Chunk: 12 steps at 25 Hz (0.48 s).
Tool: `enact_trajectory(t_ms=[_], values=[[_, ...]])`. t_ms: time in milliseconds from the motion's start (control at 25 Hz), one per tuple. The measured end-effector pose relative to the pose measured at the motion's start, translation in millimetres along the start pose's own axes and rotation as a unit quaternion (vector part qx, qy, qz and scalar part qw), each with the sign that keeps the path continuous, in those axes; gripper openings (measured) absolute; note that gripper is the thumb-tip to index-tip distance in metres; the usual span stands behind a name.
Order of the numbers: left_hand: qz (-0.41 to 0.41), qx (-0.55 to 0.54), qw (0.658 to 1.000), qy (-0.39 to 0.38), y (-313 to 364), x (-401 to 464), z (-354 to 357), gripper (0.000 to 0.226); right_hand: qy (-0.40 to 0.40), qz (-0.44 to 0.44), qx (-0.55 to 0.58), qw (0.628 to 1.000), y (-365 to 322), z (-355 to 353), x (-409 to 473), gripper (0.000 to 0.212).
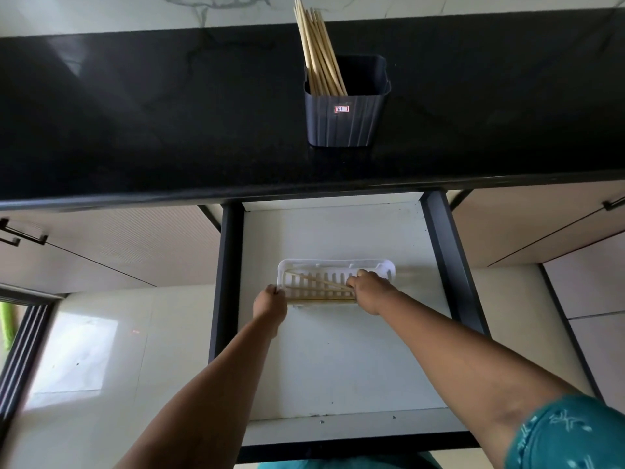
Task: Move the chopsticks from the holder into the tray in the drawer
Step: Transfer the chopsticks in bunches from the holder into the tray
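Observation:
A dark ribbed holder point(345, 120) stands on the black countertop and holds several wooden chopsticks point(316, 49) leaning to the left. Below, the drawer is pulled out, and a white slotted tray point(334, 265) lies in it. A few chopsticks point(318, 282) rest inside the tray, one lying slanted across it. My left hand point(270, 304) grips the tray's left end. My right hand point(370, 291) is closed on the right ends of the chopsticks in the tray.
The drawer point(338, 360) has a white floor and dark side rails point(443, 245). Closed cabinet fronts with dark handles point(20, 236) flank it. The black countertop point(152, 113) overhangs the drawer's back. A pale tiled floor lies at the lower left.

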State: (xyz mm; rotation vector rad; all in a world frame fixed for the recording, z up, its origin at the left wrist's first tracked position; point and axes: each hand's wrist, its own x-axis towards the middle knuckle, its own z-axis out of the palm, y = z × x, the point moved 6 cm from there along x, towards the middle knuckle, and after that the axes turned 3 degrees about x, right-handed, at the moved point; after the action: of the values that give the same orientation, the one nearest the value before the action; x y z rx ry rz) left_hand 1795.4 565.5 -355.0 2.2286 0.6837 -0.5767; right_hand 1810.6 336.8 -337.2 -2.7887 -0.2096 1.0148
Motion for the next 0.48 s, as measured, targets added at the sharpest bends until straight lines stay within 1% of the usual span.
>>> enact_trajectory(t_ms=[80, 120, 200, 240, 400, 480], values=[[0.003, 0.002, 1.000, 0.001, -2, 2, 1, 0.030, 0.020, -0.010, 0.028, 0.999, -2, 1, -1, 0.047], [0.002, 0.000, 1.000, 0.002, -2, 2, 1, 0.030, 0.024, -0.014, 0.055, 0.998, -5, 0, -1, 0.046], [0.005, -0.003, 1.000, 0.007, 0, 3, 1, 0.029, 0.026, -0.012, 0.109, 0.994, -11, -8, 2, 0.035], [0.006, -0.002, 1.000, 0.011, 1, 2, 0, 0.029, 0.018, -0.007, 0.117, 0.993, -15, -13, 5, 0.030], [0.003, -0.016, 1.000, 0.017, -3, 0, 2, 0.029, -0.011, 0.049, 0.119, 0.992, -25, -18, 12, 0.017], [0.011, -0.016, 0.999, 0.026, -3, 0, 1, 0.030, -0.001, 0.060, 0.116, 0.991, -25, -18, 11, 0.013]])
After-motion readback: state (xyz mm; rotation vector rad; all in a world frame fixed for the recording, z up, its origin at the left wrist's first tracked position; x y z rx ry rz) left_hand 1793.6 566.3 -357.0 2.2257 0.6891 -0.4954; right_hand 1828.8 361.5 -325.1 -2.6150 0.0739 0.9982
